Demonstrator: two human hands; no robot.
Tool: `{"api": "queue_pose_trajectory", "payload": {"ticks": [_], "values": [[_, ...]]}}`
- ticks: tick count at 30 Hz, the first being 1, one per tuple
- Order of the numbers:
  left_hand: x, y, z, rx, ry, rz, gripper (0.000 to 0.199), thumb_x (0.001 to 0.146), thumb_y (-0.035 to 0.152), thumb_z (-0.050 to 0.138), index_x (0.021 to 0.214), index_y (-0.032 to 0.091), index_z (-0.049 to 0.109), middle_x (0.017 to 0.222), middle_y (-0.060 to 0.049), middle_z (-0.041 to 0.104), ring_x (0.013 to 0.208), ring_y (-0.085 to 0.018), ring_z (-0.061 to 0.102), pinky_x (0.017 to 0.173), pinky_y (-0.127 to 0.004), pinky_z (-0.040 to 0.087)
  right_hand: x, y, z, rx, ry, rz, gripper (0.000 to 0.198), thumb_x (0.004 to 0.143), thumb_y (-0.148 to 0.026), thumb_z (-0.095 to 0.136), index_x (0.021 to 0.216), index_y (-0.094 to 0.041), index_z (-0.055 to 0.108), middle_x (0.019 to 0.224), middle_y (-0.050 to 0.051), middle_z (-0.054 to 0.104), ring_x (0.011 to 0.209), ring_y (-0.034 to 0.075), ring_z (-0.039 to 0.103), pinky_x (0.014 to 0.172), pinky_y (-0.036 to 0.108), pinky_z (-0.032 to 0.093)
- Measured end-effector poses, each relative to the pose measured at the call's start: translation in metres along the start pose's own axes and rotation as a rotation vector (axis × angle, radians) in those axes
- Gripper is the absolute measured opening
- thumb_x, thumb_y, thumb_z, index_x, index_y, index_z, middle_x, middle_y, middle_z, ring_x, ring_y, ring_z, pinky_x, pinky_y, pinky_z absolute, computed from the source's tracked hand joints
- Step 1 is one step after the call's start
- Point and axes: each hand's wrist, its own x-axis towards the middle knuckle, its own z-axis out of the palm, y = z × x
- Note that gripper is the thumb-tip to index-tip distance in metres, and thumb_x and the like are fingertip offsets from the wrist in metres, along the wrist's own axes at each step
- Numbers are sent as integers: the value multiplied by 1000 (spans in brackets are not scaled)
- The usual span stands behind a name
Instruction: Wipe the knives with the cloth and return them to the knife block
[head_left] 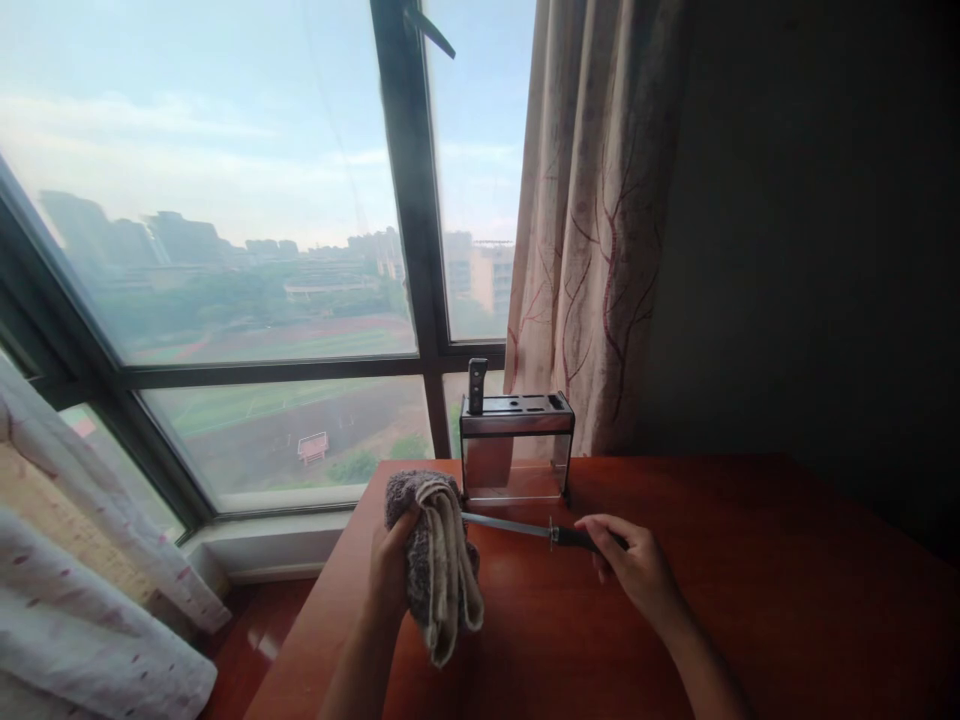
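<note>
My left hand [391, 562] is closed around a folded grey towel [444, 575], its layered edges hanging toward me. In my right hand [631, 556] is the black handle of a sharpening steel [514, 525], held nearly level above the table. The steel's thin metal rod points left, and its far end is hidden at the towel. Just behind stands a knife block [517, 424] with clear sides and a slotted dark top. One black-handled knife [477, 386] sticks up from the block's left end; no blade can be made out inside.
The reddish-brown wooden table [750, 580] runs to the right, with its left edge beside my left forearm. Large windows [247, 280] rise behind it. A patterned curtain [592, 220] hangs behind the block, and a pale curtain [90, 600] is at lower left.
</note>
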Motion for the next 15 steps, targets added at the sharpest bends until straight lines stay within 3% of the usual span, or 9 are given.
{"api": "queue_pose_trajectory", "payload": {"ticks": [3, 6, 11, 15], "values": [[1, -5, -6, -137, -81, -201, 32, 59, 37, 77, 75, 11, 68, 63, -8, 71, 67, -30, 70, 61, -37, 57, -2, 0, 6, 97, -24, 129, 48, 83, -62, 51, 79, -16, 66, 44, -6, 45, 36, 10, 41, 36, 22, 30], [1, -12, -11, -257, -139, -361, 34, 62, 43, 73, 76, 12, 69, 68, -12, 73, 79, -35, 71, 70, -43, 58, -3, -1, 13, 180, -38, 201, 47, 81, -62, 54, 77, -16, 64, 45, -7, 44, 38, 9, 38, 35, 19, 29], [-2, -21, -7, -334, -140, -346, 38, 67, 52, 69, 80, 16, 69, 76, -11, 75, 91, -37, 69, 75, -45, 58, -4, -1, 27, 244, -39, 200, 46, 81, -62, 55, 75, -17, 63, 46, -7, 42, 39, 8, 36, 36, 19, 28], [-5, -24, 3, -300, -96, -345, 28, 70, 42, 69, 78, 15, 68, 72, -9, 74, 80, -32, 72, 69, -40, 59, -6, -2, 35, 180, -84, 126, 46, 81, -60, 57, 75, -16, 67, 47, -5, 45, 41, 8, 39, 38, 20, 29]]}}
